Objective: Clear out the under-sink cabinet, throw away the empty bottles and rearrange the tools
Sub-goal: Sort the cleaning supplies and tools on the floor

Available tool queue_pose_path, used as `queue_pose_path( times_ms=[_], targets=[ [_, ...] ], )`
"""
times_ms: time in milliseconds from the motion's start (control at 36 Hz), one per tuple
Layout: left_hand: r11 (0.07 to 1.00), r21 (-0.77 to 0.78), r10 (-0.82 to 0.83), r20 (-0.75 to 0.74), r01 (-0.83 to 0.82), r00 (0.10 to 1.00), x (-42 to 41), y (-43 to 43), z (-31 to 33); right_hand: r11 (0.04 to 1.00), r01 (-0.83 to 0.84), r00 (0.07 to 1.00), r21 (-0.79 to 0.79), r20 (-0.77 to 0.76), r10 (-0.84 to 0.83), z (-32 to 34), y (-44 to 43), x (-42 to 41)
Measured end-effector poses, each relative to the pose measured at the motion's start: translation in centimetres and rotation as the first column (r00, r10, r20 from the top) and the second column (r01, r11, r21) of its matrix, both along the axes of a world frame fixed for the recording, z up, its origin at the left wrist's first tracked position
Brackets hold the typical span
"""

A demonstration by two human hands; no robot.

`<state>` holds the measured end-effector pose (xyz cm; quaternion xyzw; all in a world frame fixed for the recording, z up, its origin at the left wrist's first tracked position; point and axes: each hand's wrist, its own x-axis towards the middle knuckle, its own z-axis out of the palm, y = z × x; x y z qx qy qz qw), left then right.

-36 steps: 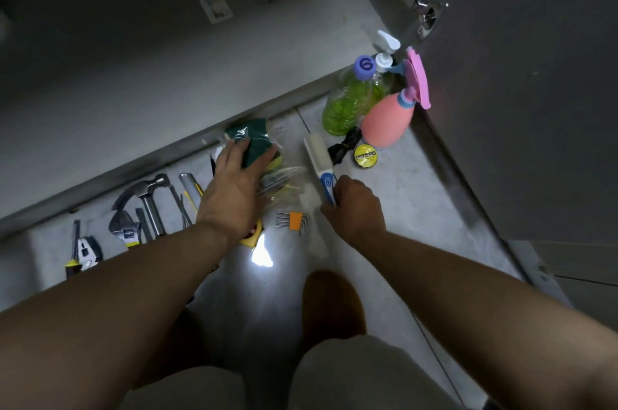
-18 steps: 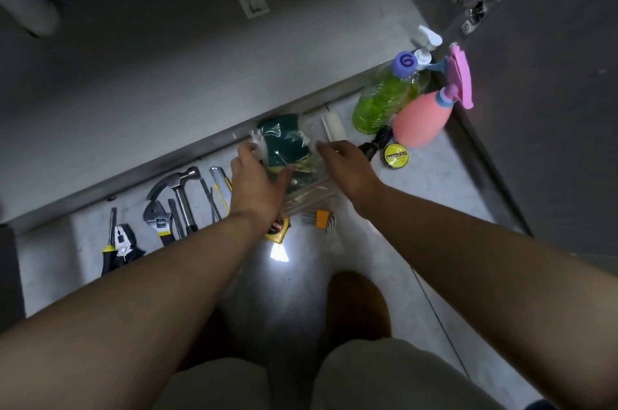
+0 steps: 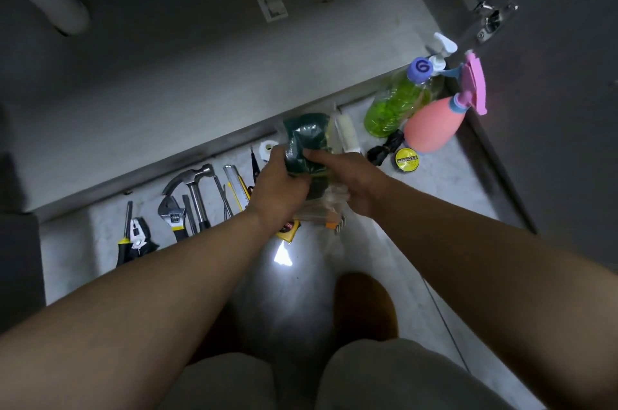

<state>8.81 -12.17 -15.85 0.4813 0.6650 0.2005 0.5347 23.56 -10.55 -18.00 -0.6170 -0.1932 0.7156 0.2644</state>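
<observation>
- The pack of dark green scouring sponges in crinkly clear plastic (image 3: 306, 138) is being held above the pale floor (image 3: 434, 209); it is looking light, soft and slippery, so gripping the sponge body seems wiser than the loose film.
- The left hand (image 3: 279, 189) is gripping its left side, the right hand (image 3: 354, 182) its right.
- A steel claw hammer (image 3: 195, 185) is lying further left.

Bare forearms (image 3: 150, 276), pale beige cloth (image 3: 401, 376) over knees

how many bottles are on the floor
3, clustered at far right: a green bottle with a purple cap, a white-pump bottle mostly hidden behind it, a pink spray bottle beside them. Others could be hidden behind them.
</observation>
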Motion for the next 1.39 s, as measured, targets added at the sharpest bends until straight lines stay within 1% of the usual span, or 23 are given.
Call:
queue_pose_path(
  times_ms=[139, 250, 306, 361, 444, 556, 667, 722, 806, 861, 917, 972, 1028, 1056, 1083, 1111, 1167, 1194, 1222, 1250, 1306, 1333, 1389],
  targets=[
    [0.998, 0.031, -0.061, 0.146, 0.057, 0.987, 1.1, -1.0, 1.7, 0.986, 0.155, 0.979, 0.059, -0.141, -0.146, 1.1, -3.4, 2.3],
    [0.992, 0.037, -0.122, 0.187, 0.117, 0.975, 3.0, -1.5, 2.5, 0.945, 0.326, 0.929, -0.014, -0.179, -0.323, 1.7, -7.4, 5.6],
    [0.982, 0.045, -0.189, 0.122, 0.185, 0.974, 3.5, -1.7, 2.6, 0.923, 0.379, 0.909, -0.062, -0.164, -0.384, 1.9, -9.3, 7.4],
    [0.959, 0.058, -0.279, 0.012, 0.278, 0.960, 3.6, -1.7, 2.4, 0.901, 0.425, 0.893, -0.092, -0.123, -0.434, 2.1, -10.8, 9.1],
    [0.911, 0.083, -0.391, -0.143, 0.404, 0.909, 3.0, -1.7, 2.0, 0.858, 0.501, 0.862, -0.114, -0.020, -0.506, 1.6, -12.2, 10.7],
    [0.858, 0.079, -0.476, -0.247, 0.507, 0.844, 1.1, -1.2, 1.7, 0.817, 0.560, 0.829, -0.140, 0.099, -0.551, 1.0, -12.0, 11.3],
    [0.823, 0.065, -0.519, -0.320, 0.565, 0.793, -0.7, -0.6, 2.7, 0.740, 0.667, 0.740, -0.082, 0.183, -0.647, 0.2, -10.6, 12.0],
    [0.792, 0.016, -0.557, -0.389, 0.610, 0.734, 0.0, -0.7, 4.0, 0.728, 0.677, 0.735, -0.108, 0.136, -0.664, 0.0, -10.7, 13.1],
    [0.749, 0.012, -0.592, -0.437, 0.662, 0.677, -1.0, -0.1, 4.7, 0.685, 0.727, 0.684, -0.035, 0.112, -0.721, -0.5, -9.2, 13.8],
    [0.706, -0.007, -0.628, -0.469, 0.709, 0.621, -1.1, 0.3, 4.7, 0.671, 0.741, 0.651, 0.033, 0.211, -0.729, -0.6, -8.4, 14.6],
    [0.662, -0.034, -0.665, -0.489, 0.749, 0.565, -1.3, 0.6, 4.7, 0.691, 0.719, 0.626, 0.070, 0.368, -0.688, -0.9, -8.1, 15.2],
    [0.620, -0.083, -0.704, -0.497, 0.780, 0.507, -1.5, 1.0, 4.7, 0.748, 0.661, 0.601, 0.056, 0.558, -0.572, -0.9, -8.1, 15.7],
    [0.579, -0.143, -0.737, -0.514, 0.803, 0.439, -1.9, 1.4, 5.2, 0.837, 0.546, 0.582, -0.042, 0.737, -0.343, -0.6, -8.4, 16.1],
    [0.561, -0.171, -0.747, -0.527, 0.810, 0.406, -2.3, 1.6, 5.7, 0.868, 0.487, 0.557, -0.101, 0.801, -0.219, -0.2, -8.5, 15.9],
    [0.548, -0.198, -0.754, -0.538, 0.813, 0.378, -2.8, 1.8, 6.4, 0.882, 0.452, 0.516, -0.133, 0.846, -0.137, 0.5, -8.7, 15.4],
    [0.539, -0.223, -0.758, -0.548, 0.812, 0.353, -3.4, 2.0, 7.3, 0.882, 0.454, 0.464, -0.125, 0.878, -0.114, 1.2, -8.8, 14.7],
    [0.523, -0.269, -0.765, -0.566, 0.809, 0.306, -4.4, 2.3, 9.1, 0.868, 0.497, 0.347, -0.016, 0.920, -0.182, 2.7, -9.2, 13.1],
    [0.515, -0.292, -0.771, -0.568, 0.806, 0.287, -4.9, 2.4, 10.1, 0.878, 0.476, 0.310, 0.051, 0.924, -0.222, 3.3, -9.4, 12.3],
    [0.510, -0.315, -0.777, -0.568, 0.801, 0.271, -5.3, 2.4, 11.0, 0.904, 0.414, 0.313, 0.103, 0.917, -0.247, 3.8, -9.6, 11.4],
    [0.506, -0.334, -0.780, -0.570, 0.795, 0.257, -5.8, 2.3, 12.0, 0.933, 0.329, 0.351, 0.147, 0.898, -0.265, 4.2, -9.7, 10.5],
    [0.500, -0.357, -0.780, -0.581, 0.789, 0.231, -6.9, 2.1, 13.9, 0.962, 0.154, 0.500, 0.227, 0.822, -0.274, 4.9, -9.5, 8.9],
    [0.496, -0.363, -0.779, -0.588, 0.789, 0.219, -7.5, 1.9, 14.7, 0.970, 0.058, 0.585, 0.235, 0.779, -0.224, 5.2, -9.2, 8.2],
    [0.489, -0.376, -0.774, -0.603, 0.787, 0.193, -9.1, 1.4, 16.2, 0.971, -0.150, 0.730, 0.184, 0.684, -0.016, 6.1, -8.5, 6.7]
  ],
)
